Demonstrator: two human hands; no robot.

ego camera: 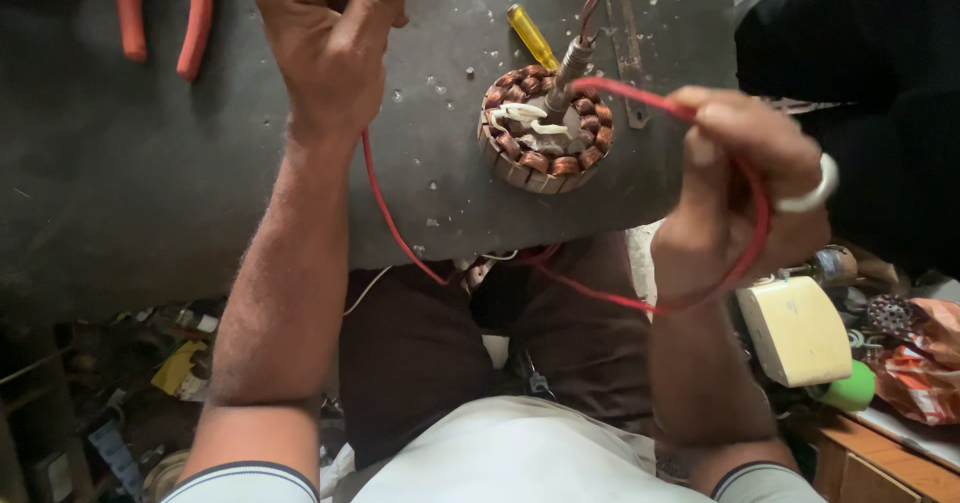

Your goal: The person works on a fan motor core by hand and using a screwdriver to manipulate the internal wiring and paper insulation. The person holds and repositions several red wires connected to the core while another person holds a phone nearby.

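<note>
Red wire (620,301) held in both hands, running in a long slack loop from the left hand (330,48) down past the table edge, across the lap, and up to the right hand (735,183). Left hand raised over the far part of the dark work table (150,183), fingers pinched narrow together near the top edge of the view; exact grip hidden, but wire leaving from under the wrist. Right hand closed around the wire, with one loop passing over the fingers and another curving behind the wrist. White ring-shaped piece (812,191) near the right fingers; cannot tell what it is.

Round motor stator (545,128) with copper coils standing on the table between the two hands, nearer to the right one. Metal shaft rising from its middle, tilted, with thin wires on top. Yellow-handled screwdriver (530,35) lying just behind the stator. Pliers with orange-red handles (165,18) at the far left of the table, well apart from the hands. Cream-coloured block (795,328) and green round thing (850,391) low at the right side, under the right forearm.
</note>
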